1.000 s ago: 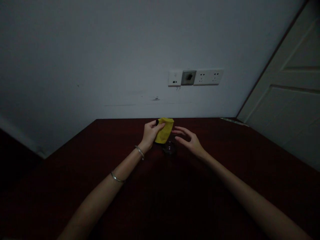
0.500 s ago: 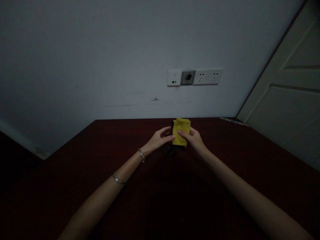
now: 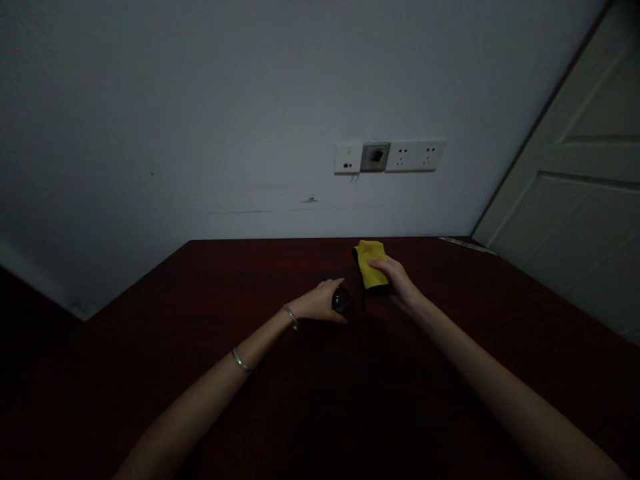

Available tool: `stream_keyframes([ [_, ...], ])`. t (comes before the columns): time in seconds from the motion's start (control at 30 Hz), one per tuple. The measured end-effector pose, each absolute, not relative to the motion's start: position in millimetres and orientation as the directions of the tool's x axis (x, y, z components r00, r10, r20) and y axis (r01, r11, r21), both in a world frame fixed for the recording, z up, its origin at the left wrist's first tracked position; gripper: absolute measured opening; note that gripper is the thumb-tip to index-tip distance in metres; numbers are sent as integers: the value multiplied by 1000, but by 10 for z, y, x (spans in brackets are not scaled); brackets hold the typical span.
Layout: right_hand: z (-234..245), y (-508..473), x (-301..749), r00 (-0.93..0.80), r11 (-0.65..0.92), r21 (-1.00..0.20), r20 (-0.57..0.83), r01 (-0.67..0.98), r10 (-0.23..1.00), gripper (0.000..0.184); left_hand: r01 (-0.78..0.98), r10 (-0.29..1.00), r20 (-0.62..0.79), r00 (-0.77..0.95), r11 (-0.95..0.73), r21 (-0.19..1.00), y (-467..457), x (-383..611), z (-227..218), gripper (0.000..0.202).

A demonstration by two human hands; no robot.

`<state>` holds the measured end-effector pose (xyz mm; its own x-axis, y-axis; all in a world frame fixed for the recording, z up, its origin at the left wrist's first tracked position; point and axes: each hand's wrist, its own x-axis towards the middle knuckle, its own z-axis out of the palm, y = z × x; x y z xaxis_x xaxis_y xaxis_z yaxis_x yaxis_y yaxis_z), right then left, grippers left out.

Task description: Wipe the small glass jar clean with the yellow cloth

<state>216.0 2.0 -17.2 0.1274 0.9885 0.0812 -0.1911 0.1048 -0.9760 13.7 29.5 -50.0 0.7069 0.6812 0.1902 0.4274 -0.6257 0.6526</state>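
My right hand (image 3: 400, 283) is closed on a folded yellow cloth (image 3: 371, 263), which it holds just above the dark red table (image 3: 250, 320). My left hand (image 3: 320, 305) is wrapped round a small dark round object (image 3: 341, 300), perhaps a glass or a lens, low over the table in the middle. The two hands are close together, the cloth to the right of the dark object and slightly behind it. Two thin bracelets show on my left forearm.
A white wall rises behind the table, with a row of sockets (image 3: 390, 157) above the hands. A pale door (image 3: 575, 193) stands at the right. A thin light strip (image 3: 467, 244) lies at the table's far right edge.
The yellow cloth passed from my left hand to my right hand and moved right. My left hand dropped onto the dark round object and closed round it.
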Motion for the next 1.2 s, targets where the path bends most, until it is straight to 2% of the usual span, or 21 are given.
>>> stream_keyframes([
  [0.2,-170,2,2173,9,38,-972,37,-231,999,42,450,686,196,701,-639,624,276,132,-457,98],
  [0.4,-35,-4,2198,-56,34,-978,46,-207,997,50,461,761,170,626,-537,707,213,161,-397,94],
  [0.5,39,16,2272,34,134,-988,132,-70,991,47,385,827,167,537,-416,824,209,188,-391,96],
  [0.6,66,32,2380,84,294,-942,310,160,947,41,127,850,136,509,-230,965,202,217,-405,91],
  [0.7,77,6,2446,-29,428,-793,462,434,886,42,-158,853,126,506,-52,986,154,255,-440,83],
  [0.8,109,-64,2421,-203,512,-622,499,592,842,47,-300,868,123,481,30,954,71,301,-464,81],
  [0.9,142,-138,2339,-344,594,-505,505,626,792,54,-338,891,151,428,2,941,-1,335,-459,78],
  [1.0,151,-175,2268,-422,650,-450,510,612,750,60,-324,906,213,366,-91,942,-26,353,-438,73],
  [1.1,152,-177,2244,-439,673,-461,520,578,733,62,-287,891,308,334,-215,933,-27,364,-423,76],
  [1.2,182,-181,2254,-446,659,-534,486,529,751,60,-255,857,381,347,-304,918,-41,366,-432,78],
])
